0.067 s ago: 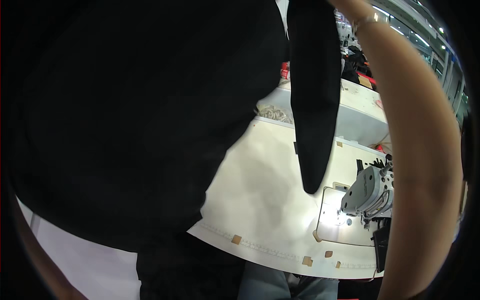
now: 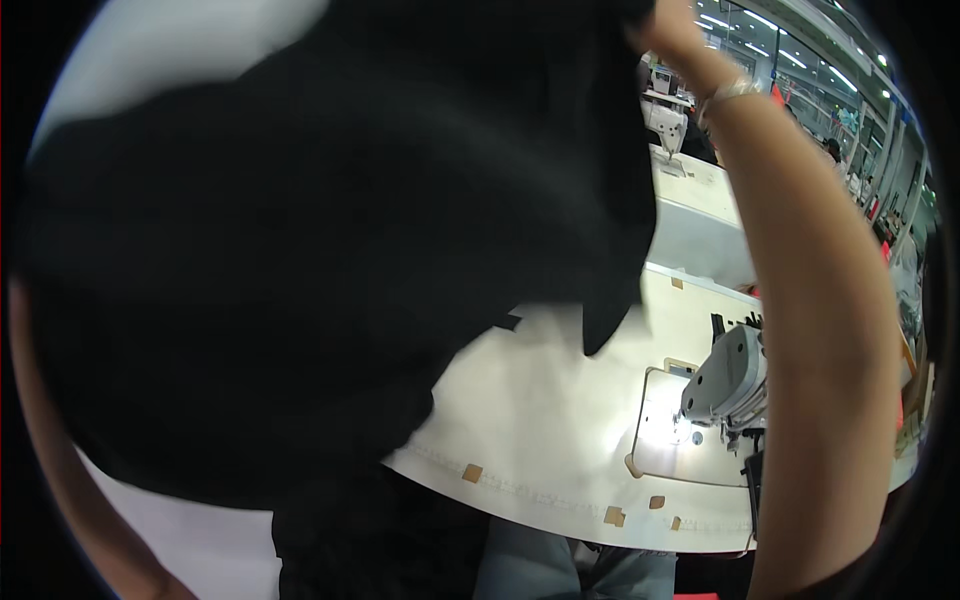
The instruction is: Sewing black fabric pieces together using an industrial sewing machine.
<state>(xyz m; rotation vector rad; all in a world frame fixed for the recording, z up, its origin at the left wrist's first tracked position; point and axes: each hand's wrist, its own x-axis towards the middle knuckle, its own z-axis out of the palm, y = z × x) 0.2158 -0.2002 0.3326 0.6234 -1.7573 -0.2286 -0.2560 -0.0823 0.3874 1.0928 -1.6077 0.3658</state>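
Note:
A large piece of black fabric [image 2: 300, 230], blurred by motion, fills the upper left and middle of the view, raised in front of me. My right hand [image 2: 665, 25] is high at the upper edge, closed on the cloth, with a bracelet on its wrist. My left forearm runs up along the left rim; the fabric hides that hand. Below the cloth lies a pale worktable [image 2: 540, 440] with tape patches, and on its right part stands an industrial sewing machine [image 2: 725, 375], its lamp lit, partly behind my right arm.
Behind the worktable are another pale table [image 2: 690, 185] and a white sewing machine [image 2: 668, 130], with more workstations and ceiling lights at the upper right. A white surface [image 2: 180, 545] is at lower left; my jeans-clad legs show under the table edge.
The cloth has swung upward and its hanging strip is higher, uncovering the white machine behind and a pale area at upper left. My right arm has moved slightly left.

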